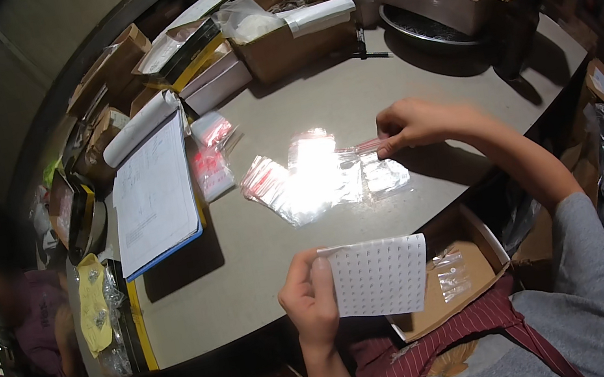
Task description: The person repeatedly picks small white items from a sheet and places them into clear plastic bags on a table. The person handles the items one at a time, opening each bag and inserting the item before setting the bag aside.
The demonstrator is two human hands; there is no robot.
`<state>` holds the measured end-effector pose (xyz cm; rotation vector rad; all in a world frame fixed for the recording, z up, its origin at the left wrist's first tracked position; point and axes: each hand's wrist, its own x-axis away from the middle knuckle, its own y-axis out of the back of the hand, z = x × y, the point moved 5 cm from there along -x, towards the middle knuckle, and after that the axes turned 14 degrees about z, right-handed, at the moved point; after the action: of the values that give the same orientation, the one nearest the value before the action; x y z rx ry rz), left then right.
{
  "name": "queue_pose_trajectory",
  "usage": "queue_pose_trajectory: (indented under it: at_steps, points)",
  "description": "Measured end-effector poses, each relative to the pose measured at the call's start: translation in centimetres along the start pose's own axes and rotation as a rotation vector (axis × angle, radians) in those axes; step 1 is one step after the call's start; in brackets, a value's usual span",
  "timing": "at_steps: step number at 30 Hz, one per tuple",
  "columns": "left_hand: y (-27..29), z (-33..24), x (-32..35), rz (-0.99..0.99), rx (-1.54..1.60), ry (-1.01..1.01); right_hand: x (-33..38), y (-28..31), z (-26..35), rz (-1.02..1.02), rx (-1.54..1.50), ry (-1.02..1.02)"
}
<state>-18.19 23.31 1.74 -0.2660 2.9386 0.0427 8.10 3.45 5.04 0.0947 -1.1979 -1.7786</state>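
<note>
My left hand (311, 299) is closed on the left edge of a white label sheet (381, 279) with rows of small printed marks. The thumb lies over the sheet's face, just off the table's near edge. Over the table, my right hand (419, 122) pinches the top of a small clear zip bag (386, 176). That bag is at the right end of a fanned-out spread of clear zip bags (270, 186), partly washed out by glare. Under the label sheet, a shallow cardboard box (483, 242) holds a few small clear bags (453, 279).
A clipboard (151, 194) with papers lies left, beside red-printed plastic bags (213, 173). Cardboard boxes (271, 54) line the far edge, near a round dark tray (428, 32) and a dark stand (519, 32). Another person (40, 320) is at the far left.
</note>
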Motion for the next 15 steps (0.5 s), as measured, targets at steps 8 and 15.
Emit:
queue_pose_trajectory:
  at_steps: [8,15]
  points:
    - [-0.1,-0.2,0.7,0.226,-0.015,0.007,5.2,-1.5,1.3,0.031,-0.22,0.199]
    - [-4.7,-3.3,-1.6,0.48,-0.49,-0.3,6.8,-3.0,1.9,-0.154,0.125,0.317]
